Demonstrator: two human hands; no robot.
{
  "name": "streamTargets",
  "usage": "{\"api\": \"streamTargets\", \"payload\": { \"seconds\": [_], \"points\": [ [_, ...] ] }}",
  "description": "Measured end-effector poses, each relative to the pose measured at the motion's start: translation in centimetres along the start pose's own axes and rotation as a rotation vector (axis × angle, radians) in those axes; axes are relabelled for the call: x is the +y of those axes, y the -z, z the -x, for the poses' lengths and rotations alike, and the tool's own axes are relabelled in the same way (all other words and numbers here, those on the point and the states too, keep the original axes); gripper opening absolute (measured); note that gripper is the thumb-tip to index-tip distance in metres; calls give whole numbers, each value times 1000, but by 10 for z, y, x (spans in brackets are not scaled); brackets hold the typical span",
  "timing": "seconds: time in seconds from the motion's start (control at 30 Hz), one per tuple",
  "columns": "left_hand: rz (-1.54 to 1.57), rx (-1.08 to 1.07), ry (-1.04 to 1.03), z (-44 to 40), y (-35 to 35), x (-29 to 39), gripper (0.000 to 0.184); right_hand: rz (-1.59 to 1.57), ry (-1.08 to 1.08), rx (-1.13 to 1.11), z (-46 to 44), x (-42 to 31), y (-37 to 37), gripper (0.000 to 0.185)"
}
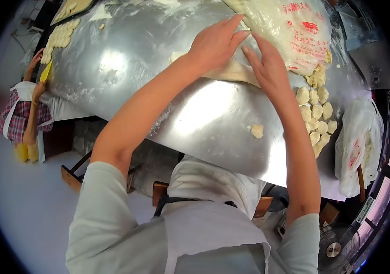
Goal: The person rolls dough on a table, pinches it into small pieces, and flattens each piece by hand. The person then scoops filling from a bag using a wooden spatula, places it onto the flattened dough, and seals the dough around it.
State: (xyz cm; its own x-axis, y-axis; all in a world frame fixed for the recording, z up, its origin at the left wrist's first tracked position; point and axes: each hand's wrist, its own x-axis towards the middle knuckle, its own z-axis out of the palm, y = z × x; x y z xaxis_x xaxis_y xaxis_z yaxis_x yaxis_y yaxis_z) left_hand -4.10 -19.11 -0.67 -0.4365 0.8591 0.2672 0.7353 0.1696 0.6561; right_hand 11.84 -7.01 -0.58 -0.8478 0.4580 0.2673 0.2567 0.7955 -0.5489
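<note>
My left hand (215, 44) reaches over the far side of a long flattened strip of dough (233, 73). Its index finger and thumb are spread apart by the edge of a clear plastic bag with red print (295, 34). Close beside it, my right hand (269, 66) is at the right end of the strip, fingers also apart. The thumbs and fingertips of both hands nearly meet. Whether they touch the bag or the strip is hard to tell. Pale dough shows under the plastic.
Several dough pieces (316, 112) sit on the metal table (167, 130) at right, with one lone piece (256, 131) nearer me. A plastic bag (358, 144) hangs at the right edge. At far left, a co-worker (23, 109) holds a yellow scraper (46, 72) beside shaped dough (61, 39).
</note>
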Motion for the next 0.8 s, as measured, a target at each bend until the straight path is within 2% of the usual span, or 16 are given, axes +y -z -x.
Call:
{"api": "streamTargets", "payload": {
  "seconds": [0.07, 0.17, 0.23, 0.3, 0.33, 0.4, 0.43, 0.5, 0.53, 0.63, 0.7, 0.8],
  "points": [
    [-218, -58, 9, -4, -17, -33, 50, 57, -17, -7, -19, 9, -34, 61],
    [-464, -62, -107, 58, -12, -37, 50, 296, 135, 42, 22, 15, -55, 63],
    [-402, -162, -75, 100, 5, -14, 58, 266, 245, -53, 56, -10, -30, 68],
    [-510, -173, -131, 147, 1, -8, 68, 228, 302, -100, 73, -17, -19, 70],
    [-464, -146, -196, 158, 5, -8, 74, 220, 322, -124, 81, -14, -17, 71],
    [-497, -167, -218, 146, 9, -22, 73, 219, 312, -132, 81, -8, -23, 71],
    [-506, -179, -225, 136, 10, -30, 73, 212, 329, -114, 72, -4, -25, 62],
    [-475, -96, -252, 101, 18, -49, 54, 200, 242, -147, 51, 1, -26, 54],
    [-469, 38, -340, 89, 15, -63, 50, 218, 252, -103, 41, 6, -29, 51],
    [-408, -37, -354, 66, 25, -78, 50, 224, 252, -2, 23, 17, -37, 46],
    [-449, -92, -324, 74, 36, -78, 47, 185, 204, -2, 23, 16, -38, 43],
    [-456, -109, -318, 112, 47, -67, 45, 151, 268, 16, 48, -2, -38, 40]
  ]
}}
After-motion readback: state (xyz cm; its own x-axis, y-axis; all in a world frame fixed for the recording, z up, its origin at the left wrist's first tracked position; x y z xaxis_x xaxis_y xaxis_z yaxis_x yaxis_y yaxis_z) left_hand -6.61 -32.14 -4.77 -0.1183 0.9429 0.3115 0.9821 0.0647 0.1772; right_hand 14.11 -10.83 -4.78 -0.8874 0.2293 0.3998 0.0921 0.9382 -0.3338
